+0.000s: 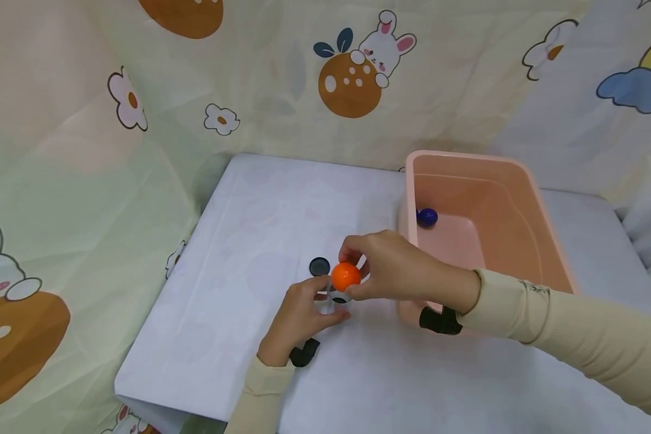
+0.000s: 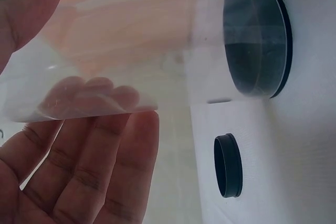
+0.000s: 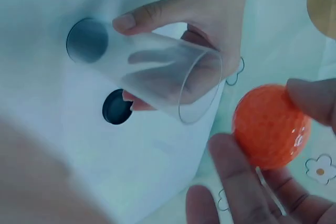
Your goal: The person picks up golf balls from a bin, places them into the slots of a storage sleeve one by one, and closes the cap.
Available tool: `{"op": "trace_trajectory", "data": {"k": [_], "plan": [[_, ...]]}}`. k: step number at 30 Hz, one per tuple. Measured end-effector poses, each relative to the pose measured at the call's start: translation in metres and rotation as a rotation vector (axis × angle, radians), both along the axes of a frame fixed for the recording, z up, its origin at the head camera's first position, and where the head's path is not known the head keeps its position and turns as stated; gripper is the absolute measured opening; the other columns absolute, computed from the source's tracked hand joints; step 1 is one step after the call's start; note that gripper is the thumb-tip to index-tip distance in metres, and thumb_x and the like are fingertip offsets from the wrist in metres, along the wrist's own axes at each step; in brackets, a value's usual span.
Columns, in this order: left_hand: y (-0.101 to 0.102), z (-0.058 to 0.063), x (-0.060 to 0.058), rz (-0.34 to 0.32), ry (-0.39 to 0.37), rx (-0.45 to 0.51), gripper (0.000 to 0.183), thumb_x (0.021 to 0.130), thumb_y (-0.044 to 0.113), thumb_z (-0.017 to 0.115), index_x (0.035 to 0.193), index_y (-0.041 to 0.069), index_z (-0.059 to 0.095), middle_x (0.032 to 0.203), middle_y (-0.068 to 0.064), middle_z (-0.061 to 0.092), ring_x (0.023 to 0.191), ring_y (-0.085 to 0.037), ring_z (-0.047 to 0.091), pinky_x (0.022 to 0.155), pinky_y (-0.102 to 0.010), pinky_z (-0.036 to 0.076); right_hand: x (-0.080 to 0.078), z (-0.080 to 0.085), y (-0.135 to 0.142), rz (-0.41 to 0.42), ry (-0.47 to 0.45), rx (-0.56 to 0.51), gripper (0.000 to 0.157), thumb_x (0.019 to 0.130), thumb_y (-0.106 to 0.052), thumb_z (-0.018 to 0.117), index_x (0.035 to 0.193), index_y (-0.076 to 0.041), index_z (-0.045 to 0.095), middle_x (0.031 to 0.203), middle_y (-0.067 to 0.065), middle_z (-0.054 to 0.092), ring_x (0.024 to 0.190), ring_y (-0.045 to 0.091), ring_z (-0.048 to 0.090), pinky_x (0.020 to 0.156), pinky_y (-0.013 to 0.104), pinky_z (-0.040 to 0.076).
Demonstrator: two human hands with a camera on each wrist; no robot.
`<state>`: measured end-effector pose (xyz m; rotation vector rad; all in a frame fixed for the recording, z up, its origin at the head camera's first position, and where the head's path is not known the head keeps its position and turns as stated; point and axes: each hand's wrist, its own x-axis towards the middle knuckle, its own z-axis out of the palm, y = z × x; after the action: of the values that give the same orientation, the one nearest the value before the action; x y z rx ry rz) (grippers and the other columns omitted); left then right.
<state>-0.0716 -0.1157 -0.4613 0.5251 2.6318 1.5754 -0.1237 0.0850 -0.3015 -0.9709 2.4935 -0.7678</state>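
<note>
A clear plastic tube point(image 2: 173, 56) stands upright on the white-covered table, its lower end closed by a black cap point(image 2: 257, 40). My left hand point(image 1: 302, 310) holds the tube from the side, thumb on one side and fingers round the other. Just above the tube's open rim point(image 3: 181, 103), my right hand point(image 1: 393, 265) pinches a shiny orange ball point(image 1: 345, 276) between thumb and fingers. The right wrist view shows the ball point(image 3: 271, 126) apart from the rim. Beside the tube, a loose black lid point(image 1: 319, 266) lies on the table.
A pink plastic bin point(image 1: 469, 156) stands at the right, beneath my right forearm. Dark blue balls point(image 1: 427, 217) lie inside by its left wall, one partly hidden. Printed cloth point(image 1: 282, 78) hangs behind the table point(image 1: 206, 337) and to its left.
</note>
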Motion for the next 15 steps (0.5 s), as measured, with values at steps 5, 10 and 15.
{"op": "trace_trajectory", "data": {"k": [5, 10, 15], "plan": [[0.0, -0.001, -0.001, -0.005, 0.002, 0.023, 0.04, 0.084, 0.011, 0.095, 0.118, 0.008, 0.075, 0.111, 0.0, 0.077, 0.106, -0.022, 0.074, 0.094, -0.043, 0.066, 0.007, -0.004, -0.01, -0.021, 0.074, 0.102, 0.025, 0.084, -0.01, 0.089, 0.102, -0.007, 0.071, 0.094, 0.002, 0.073, 0.079, 0.016, 0.069, 0.072, 0.026, 0.062], [-0.001, -0.002, -0.001, -0.012, 0.011, 0.021, 0.043, 0.084, 0.011, 0.095, 0.122, 0.009, 0.076, 0.114, 0.003, 0.078, 0.107, -0.019, 0.074, 0.094, -0.039, 0.066, 0.013, -0.009, -0.017, -0.019, 0.136, 0.192, 0.03, 0.083, -0.013, 0.091, 0.105, -0.005, 0.072, 0.088, 0.0, 0.07, 0.074, 0.016, 0.061, 0.067, 0.025, 0.057], [-0.002, -0.002, -0.001, -0.018, 0.016, 0.021, 0.043, 0.084, 0.01, 0.095, 0.122, 0.008, 0.076, 0.114, 0.003, 0.077, 0.107, -0.018, 0.073, 0.094, -0.036, 0.065, 0.018, -0.016, -0.02, -0.018, 0.212, 0.222, 0.032, 0.081, -0.013, 0.093, 0.103, -0.006, 0.071, 0.089, -0.001, 0.07, 0.072, 0.015, 0.061, 0.062, 0.026, 0.054]]}}
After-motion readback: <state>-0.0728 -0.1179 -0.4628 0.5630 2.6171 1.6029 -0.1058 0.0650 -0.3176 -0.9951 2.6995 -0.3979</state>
